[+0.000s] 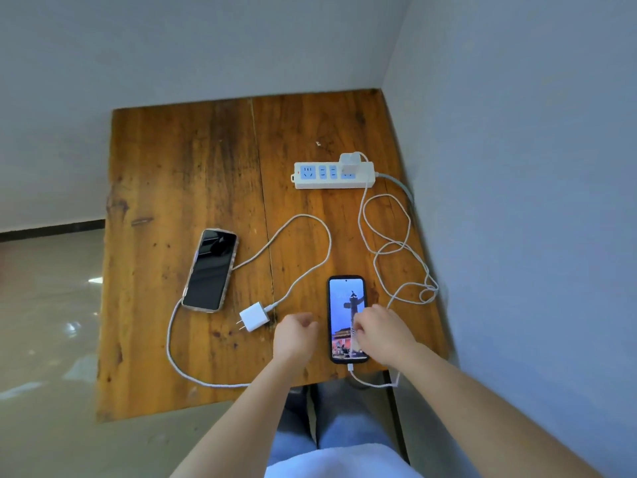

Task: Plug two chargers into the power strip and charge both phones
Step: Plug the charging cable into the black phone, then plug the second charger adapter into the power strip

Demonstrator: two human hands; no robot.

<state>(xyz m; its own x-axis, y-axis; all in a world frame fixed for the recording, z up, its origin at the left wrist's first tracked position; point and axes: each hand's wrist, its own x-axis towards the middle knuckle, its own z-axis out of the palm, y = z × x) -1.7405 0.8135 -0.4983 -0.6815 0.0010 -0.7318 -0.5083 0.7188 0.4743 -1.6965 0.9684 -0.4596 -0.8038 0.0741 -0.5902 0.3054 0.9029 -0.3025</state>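
A white power strip (331, 175) lies at the far right of the wooden table (165, 174), with one white charger (350, 162) plugged into its right end. Its cable (386, 243) loops down to a lit phone (344, 305) near the front edge. My right hand (381, 331) rests on that phone's lower right side, fingers curled. My left hand (296, 334) hovers just left of it, loosely closed and holding nothing. A second white charger (254, 317) lies unplugged on the table. Its cable (310, 236) runs to a dark-screened phone (211, 270) on the left.
The table stands in a corner, with grey walls (517, 167) behind and to the right. The strip's own lead (401, 186) runs off the right edge. Shiny floor (44, 305) lies to the left. My legs (327, 426) are below the front edge.
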